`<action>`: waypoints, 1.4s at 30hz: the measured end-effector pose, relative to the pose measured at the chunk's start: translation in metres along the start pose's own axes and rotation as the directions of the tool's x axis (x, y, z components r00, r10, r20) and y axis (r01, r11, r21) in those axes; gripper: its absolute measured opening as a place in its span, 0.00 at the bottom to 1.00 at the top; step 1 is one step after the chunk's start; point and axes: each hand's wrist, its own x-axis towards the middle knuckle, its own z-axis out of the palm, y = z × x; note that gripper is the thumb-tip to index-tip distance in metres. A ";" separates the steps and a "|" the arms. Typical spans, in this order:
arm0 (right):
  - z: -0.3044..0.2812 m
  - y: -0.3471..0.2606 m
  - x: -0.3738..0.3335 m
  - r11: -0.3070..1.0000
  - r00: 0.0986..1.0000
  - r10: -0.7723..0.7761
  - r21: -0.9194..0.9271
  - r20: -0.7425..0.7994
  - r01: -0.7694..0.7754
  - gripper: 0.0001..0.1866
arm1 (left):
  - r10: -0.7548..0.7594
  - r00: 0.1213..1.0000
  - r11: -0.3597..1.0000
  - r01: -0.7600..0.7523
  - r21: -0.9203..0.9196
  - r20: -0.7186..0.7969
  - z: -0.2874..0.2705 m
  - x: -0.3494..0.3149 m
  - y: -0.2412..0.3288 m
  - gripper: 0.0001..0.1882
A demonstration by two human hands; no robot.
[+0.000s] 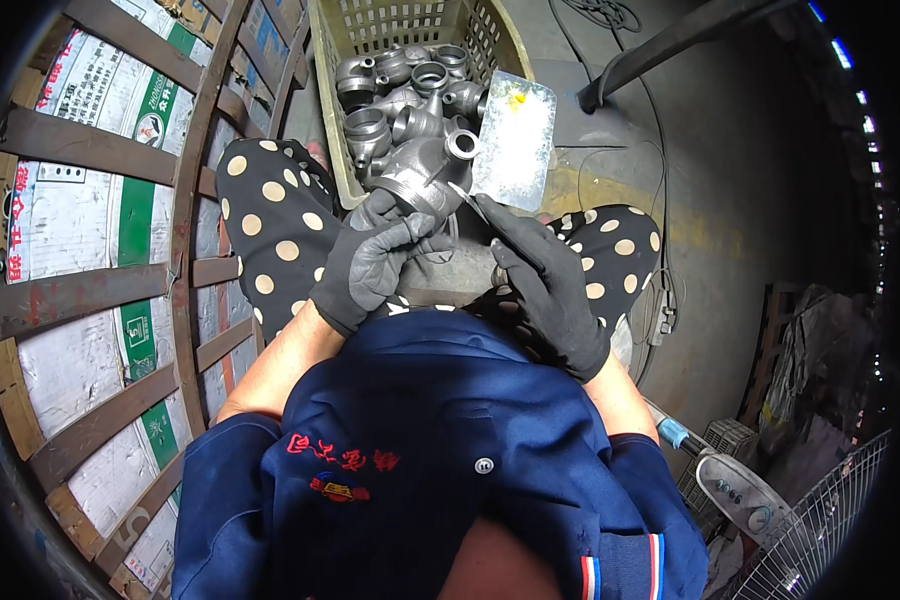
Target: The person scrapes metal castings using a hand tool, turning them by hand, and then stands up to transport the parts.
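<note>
My left hand (365, 265), in a dark grey glove, is closed around the lower edge of a grey metal pipe-fitting casting (425, 170). The casting has a rounded body, a ribbed collar and a round open port at its upper right. My right hand (542, 270), gloved too, is at the casting's right side with its fingers together. A thin, pale pointed piece (462, 192) shows at those fingertips, against the casting; most of it is hidden and its kind is unclear. Just beyond, a yellowish plastic crate (345, 185) holds several similar castings (368, 130).
A whitish translucent plastic slab (515, 140) leans at the crate's right side. Slatted metal racking (185, 200) with white-and-green cartons stands along my left. Cables (660, 200) lie on the floor at right, near a dark post (660, 50). A fan (820, 530) is at lower right.
</note>
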 end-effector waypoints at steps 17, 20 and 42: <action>0.004 0.009 -0.002 0.824 0.996 -0.069 -0.559 0.059 0.091 0.32 | 0.007 1.000 0.998 -0.006 0.057 -0.021 -0.001 -0.008 -0.003 0.13; 0.001 0.010 -0.002 0.875 0.998 -0.029 -0.482 0.049 0.049 0.30 | 0.011 1.000 0.999 -0.011 0.049 -0.013 -0.003 -0.006 -0.003 0.14; -0.018 0.011 0.010 0.811 0.816 0.483 0.188 0.317 -0.553 0.18 | 0.042 0.999 0.998 -0.041 -0.041 0.035 -0.005 -0.007 -0.003 0.16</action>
